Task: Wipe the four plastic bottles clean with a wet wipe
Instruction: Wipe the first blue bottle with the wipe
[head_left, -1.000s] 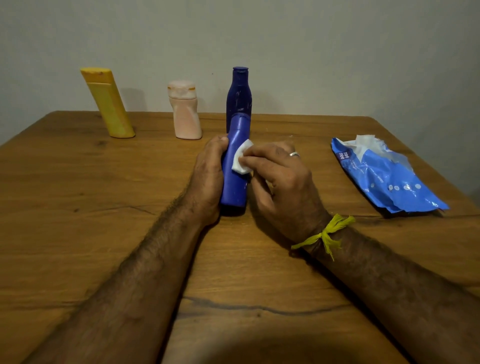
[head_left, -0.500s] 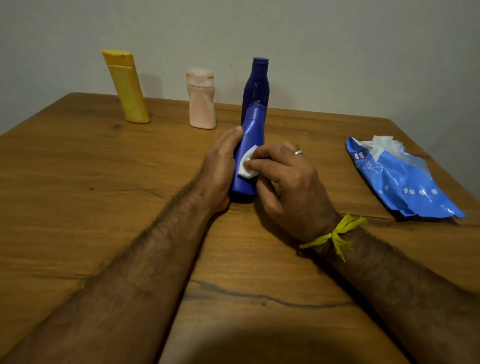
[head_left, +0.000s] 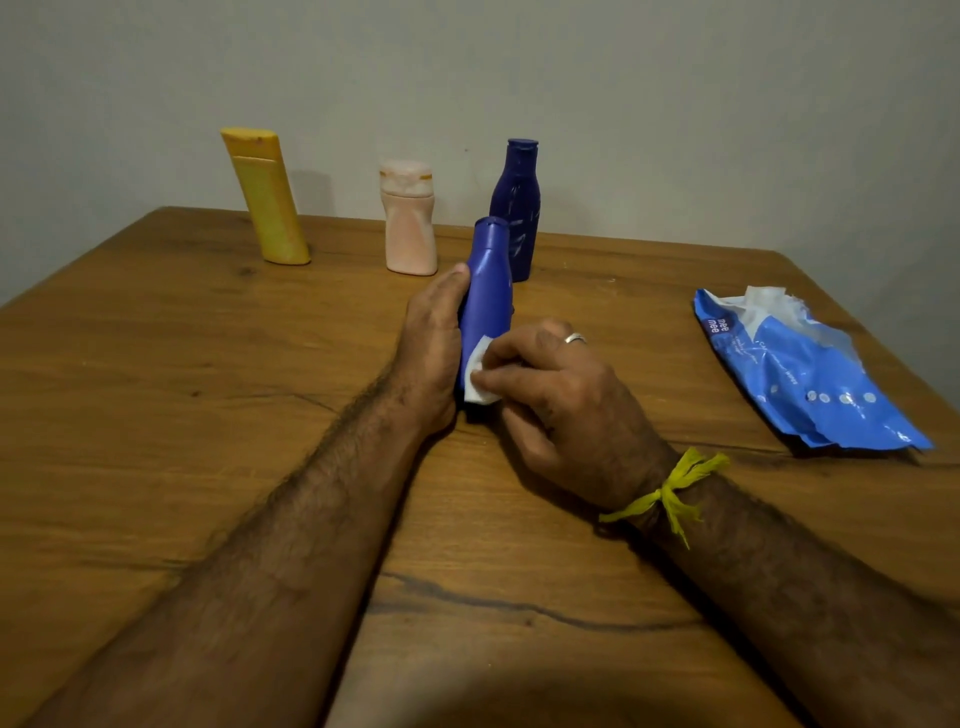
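Far off to the left, near the wall, the yellow bottle stands leaning a little to the right, and the pale pink bottle stands upright to its right, well apart from it. My left hand is wrapped around the left side of the blue bottle, thumb up along its shoulder, holding it upright on the wooden table in the middle of the scene. Just behind it and slightly to the right stands the dark blue bottle, not touched by either hand. My right hand has its fingers pinched closed on a small folded wet wipe and presses it against the lower part of the blue bottle, close beside my left palm. There is a ring on one finger of that hand and a yellow thread tied at the wrist. Farther right lies the blue wipes pack, flat on the table with a white wipe sticking out of its far end.
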